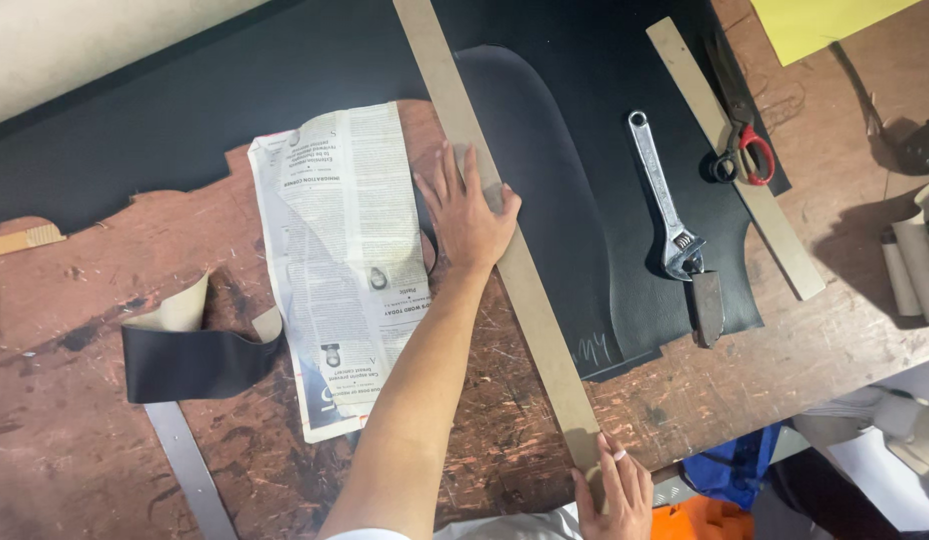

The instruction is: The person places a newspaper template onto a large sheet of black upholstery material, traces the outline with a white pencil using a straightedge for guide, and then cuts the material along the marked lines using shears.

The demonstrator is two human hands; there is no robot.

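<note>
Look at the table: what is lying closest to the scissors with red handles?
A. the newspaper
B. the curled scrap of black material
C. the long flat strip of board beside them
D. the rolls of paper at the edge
C: the scissors lie right up against the shorter flat strip of board on the black sheet, while the newspaper, the curled black scrap and the paper rolls sit farther off.
</note>
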